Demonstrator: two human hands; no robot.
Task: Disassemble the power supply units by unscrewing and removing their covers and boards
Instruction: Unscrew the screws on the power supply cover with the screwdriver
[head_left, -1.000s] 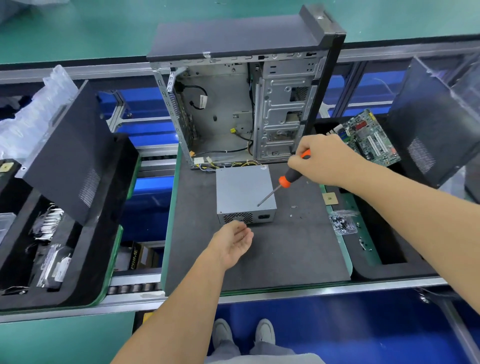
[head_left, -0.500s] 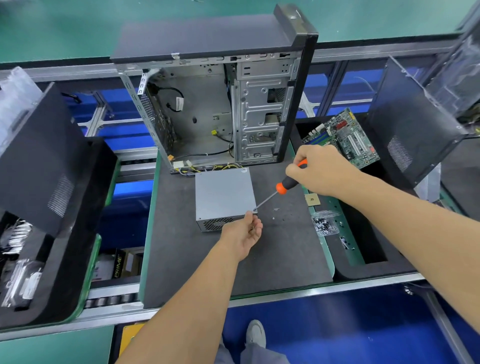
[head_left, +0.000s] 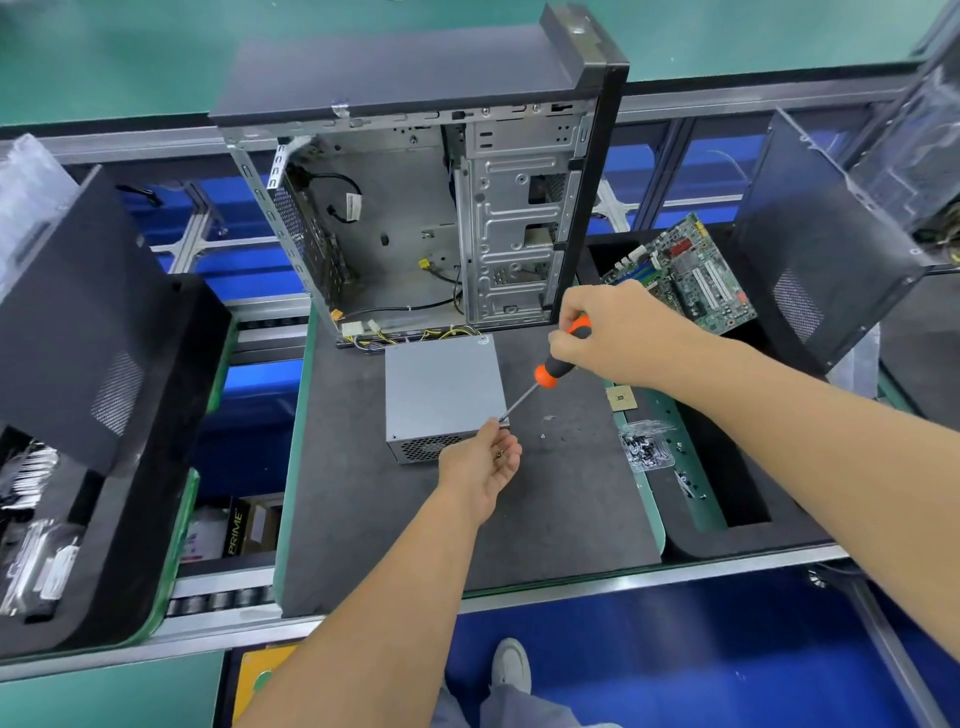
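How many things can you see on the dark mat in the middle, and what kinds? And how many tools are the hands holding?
Computer case, open: 1
Grey power supply box: 1
Screwdriver, orange and black, gripped by the right hand: 1
Total: 3
The left hand holds no tool; its fingers meet the screwdriver's tip at the box's corner.

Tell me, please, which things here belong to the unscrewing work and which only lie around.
In use:
grey power supply box
screwdriver, held by the right hand, tip at the box's front right corner
left hand, at that corner

Lying about:
open computer case
green circuit board
bag of screws
small square chip
black side panels
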